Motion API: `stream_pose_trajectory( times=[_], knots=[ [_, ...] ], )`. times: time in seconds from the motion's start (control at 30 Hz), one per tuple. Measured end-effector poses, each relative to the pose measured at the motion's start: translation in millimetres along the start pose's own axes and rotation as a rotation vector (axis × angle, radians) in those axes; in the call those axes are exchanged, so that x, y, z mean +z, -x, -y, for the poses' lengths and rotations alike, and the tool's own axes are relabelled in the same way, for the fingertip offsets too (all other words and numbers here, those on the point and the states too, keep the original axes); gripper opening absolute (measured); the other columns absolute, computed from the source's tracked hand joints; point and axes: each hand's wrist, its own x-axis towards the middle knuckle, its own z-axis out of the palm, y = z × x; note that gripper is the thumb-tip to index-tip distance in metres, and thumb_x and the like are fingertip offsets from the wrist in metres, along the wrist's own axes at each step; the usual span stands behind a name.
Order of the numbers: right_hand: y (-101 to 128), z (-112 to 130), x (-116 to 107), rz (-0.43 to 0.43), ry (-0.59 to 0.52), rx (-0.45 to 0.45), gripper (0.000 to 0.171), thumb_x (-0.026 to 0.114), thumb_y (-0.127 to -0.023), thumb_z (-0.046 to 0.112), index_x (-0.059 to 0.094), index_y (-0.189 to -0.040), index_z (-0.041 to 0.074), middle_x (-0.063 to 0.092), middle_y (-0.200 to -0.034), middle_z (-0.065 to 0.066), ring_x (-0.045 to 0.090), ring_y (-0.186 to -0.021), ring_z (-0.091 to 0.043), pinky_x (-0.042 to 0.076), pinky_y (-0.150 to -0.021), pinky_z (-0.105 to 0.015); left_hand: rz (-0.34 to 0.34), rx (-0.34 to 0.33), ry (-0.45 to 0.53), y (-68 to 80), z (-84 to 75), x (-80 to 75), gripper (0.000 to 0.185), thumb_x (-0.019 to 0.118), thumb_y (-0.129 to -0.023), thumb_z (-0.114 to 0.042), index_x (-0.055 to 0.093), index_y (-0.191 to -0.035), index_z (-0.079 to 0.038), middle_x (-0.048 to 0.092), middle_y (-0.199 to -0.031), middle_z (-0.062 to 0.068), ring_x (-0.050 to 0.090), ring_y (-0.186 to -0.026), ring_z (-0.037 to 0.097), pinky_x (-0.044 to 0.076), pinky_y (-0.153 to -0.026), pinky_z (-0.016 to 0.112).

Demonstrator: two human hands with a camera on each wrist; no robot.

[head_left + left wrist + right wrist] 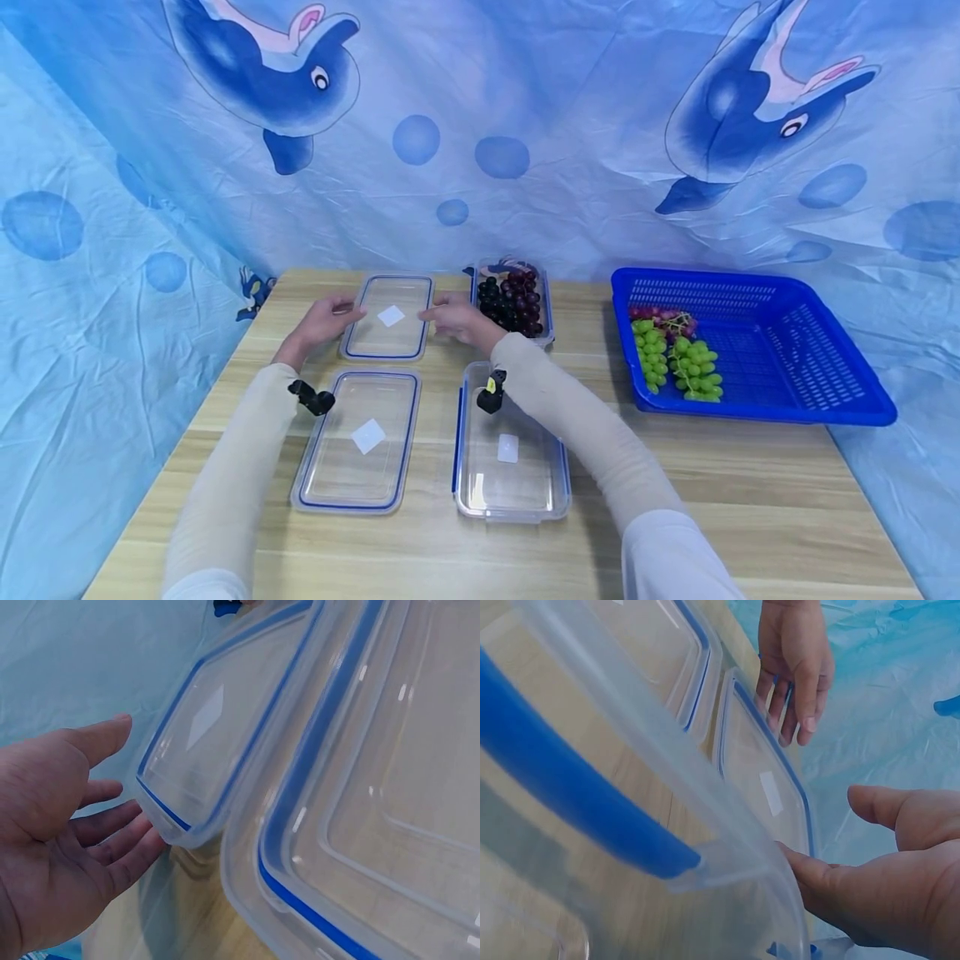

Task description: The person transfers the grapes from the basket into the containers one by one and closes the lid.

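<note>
A clear lid with a blue seal and white label (386, 337) lies at the far left of the table, between both hands. At its left edge is my left hand (330, 321), fingers extended and thumb apart in the left wrist view. My right hand (459, 319) is at the lid's right edge, its fingers loosely extended. Whether the fingertips touch the lid I cannot tell. A second such lid (352, 479) lies nearer, below the left hand. Under the right forearm stands a clear lidded container (483, 492), its blue clip (577, 787) large in the right wrist view.
Behind the right hand, a clear container (549, 321) holds dark grapes (517, 300). A blue basket (780, 412) at the right holds green grapes (693, 371) and red grapes (663, 317). A blue dolphin-print curtain (570, 200) hangs behind the wooden table (750, 492).
</note>
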Motion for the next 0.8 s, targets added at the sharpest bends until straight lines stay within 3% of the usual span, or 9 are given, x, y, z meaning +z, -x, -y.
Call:
stream_pose_trajectory(
  times=[0.17,0.4,0.53,0.63,0.8],
  knots=[
    [-2.9,-1.1,5.4,-0.015,0.018,0.030,0.085,0.068,-0.098,0.007,0.013,-0.162,-0.001,0.024,-0.164,-0.022,0.036,-0.147,-0.040,0.044,-0.116,-0.047,-0.006,-0.026,0.026,-0.9,4.4,1.1,0.071,0.055,-0.107,-0.035,0.028,-0.156,0.009,0.037,-0.156,0.033,0.038,-0.144,0.046,0.041,-0.116,0.056],
    [-5.9,-3.8,12.6,-0.019,-0.001,0.044,0.084,0.067,-0.098,0.006,0.013,-0.162,-0.001,0.037,-0.154,-0.024,0.050,-0.133,-0.039,0.048,-0.113,-0.046,-0.020,-0.017,0.122,0.4,9.7,2.7,0.063,0.052,-0.108,-0.026,0.030,-0.154,0.012,0.037,-0.155,0.034,0.041,-0.142,0.045,0.045,-0.114,0.054],
    [-4.9,-2.3,14.3,-0.025,-0.006,0.060,0.082,0.066,-0.099,0.005,0.014,-0.162,-0.001,0.033,-0.160,-0.024,0.045,-0.141,-0.039,0.048,-0.112,-0.046,-0.064,-0.021,0.121,1.3,10.6,4.5,0.058,0.054,-0.107,-0.021,0.036,-0.152,0.011,0.044,-0.151,0.034,0.045,-0.140,0.045,0.048,-0.111,0.052],
    [-3.7,0.2,14.1,-0.027,-0.015,0.071,0.082,0.067,-0.098,0.005,0.015,-0.161,-0.001,0.030,-0.161,-0.024,0.043,-0.143,-0.040,0.048,-0.113,-0.045,-0.105,-0.030,0.137,3.0,9.4,4.0,0.055,0.058,-0.105,-0.017,0.040,-0.150,0.010,0.047,-0.149,0.032,0.048,-0.138,0.043,0.053,-0.105,0.040],
    [3.7,10.0,9.7,-0.017,-0.038,0.060,0.082,0.066,-0.098,0.003,0.013,-0.161,-0.002,0.025,-0.164,-0.022,0.043,-0.142,-0.038,0.045,-0.115,-0.045,-0.129,-0.042,0.253,8.7,-0.3,-2.2,0.055,0.061,-0.104,-0.014,0.041,-0.151,0.007,0.048,-0.150,0.028,0.054,-0.131,0.031,0.055,-0.090,0.017]
  ],
)
